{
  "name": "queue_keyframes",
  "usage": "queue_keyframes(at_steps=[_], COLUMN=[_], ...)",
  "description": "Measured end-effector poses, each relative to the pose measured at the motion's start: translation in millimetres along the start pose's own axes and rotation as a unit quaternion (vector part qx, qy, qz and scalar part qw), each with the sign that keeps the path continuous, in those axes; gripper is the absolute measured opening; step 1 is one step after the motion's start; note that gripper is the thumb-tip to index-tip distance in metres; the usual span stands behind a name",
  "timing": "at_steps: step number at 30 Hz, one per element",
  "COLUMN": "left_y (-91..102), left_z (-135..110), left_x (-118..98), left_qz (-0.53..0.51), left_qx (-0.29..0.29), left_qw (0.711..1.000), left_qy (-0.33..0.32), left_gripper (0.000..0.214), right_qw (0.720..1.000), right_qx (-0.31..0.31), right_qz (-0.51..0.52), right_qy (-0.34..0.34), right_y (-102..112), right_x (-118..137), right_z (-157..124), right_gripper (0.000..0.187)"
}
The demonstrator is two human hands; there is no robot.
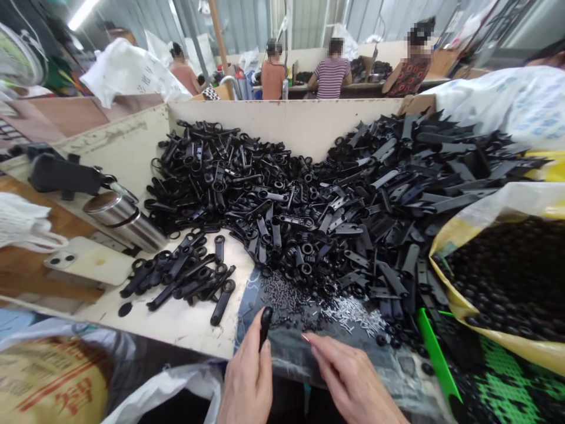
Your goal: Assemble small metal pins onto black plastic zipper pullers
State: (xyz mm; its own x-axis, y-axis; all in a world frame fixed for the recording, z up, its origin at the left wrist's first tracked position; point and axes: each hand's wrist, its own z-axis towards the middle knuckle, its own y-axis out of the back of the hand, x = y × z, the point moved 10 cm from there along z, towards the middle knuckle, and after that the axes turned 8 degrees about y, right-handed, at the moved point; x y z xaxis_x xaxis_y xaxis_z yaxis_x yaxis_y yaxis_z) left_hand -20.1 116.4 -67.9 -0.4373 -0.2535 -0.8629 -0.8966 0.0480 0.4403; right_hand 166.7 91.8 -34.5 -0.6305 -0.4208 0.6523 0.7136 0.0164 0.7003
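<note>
1. On my feed the left hand is closed on a black part, held upright in front of the dark screws; I'd judge this one in progress.
2. The right hand is half curled, fingertips near the silver pins; I can't tell if it pinches anything.
3. A small pile lies apart at left, perhaps finished.
4. The heap behind is far bigger, so I reckon most remains.
</note>
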Motion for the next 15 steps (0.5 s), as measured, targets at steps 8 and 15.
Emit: queue_keyframes(at_steps=[8,15], left_y=[-9.8,23.3], left_z=[-2,11], left_x=[-26,-5], left_qz=[0.327,0.216], left_qx=[-0.045,-0.061], left_qw=[0.920,0.975], left_qy=[-0.213,0.005], left_gripper=[0.057,0.034], right_qw=[1.000,0.998], right_qx=[0.001,-0.012], right_qz=[-0.022,0.028], right_qy=[-0.008,-0.045], right_y=[-10,-10], right_x=[-3,-2], right_z=[-14,-2], right_gripper=[0.038,0.028])
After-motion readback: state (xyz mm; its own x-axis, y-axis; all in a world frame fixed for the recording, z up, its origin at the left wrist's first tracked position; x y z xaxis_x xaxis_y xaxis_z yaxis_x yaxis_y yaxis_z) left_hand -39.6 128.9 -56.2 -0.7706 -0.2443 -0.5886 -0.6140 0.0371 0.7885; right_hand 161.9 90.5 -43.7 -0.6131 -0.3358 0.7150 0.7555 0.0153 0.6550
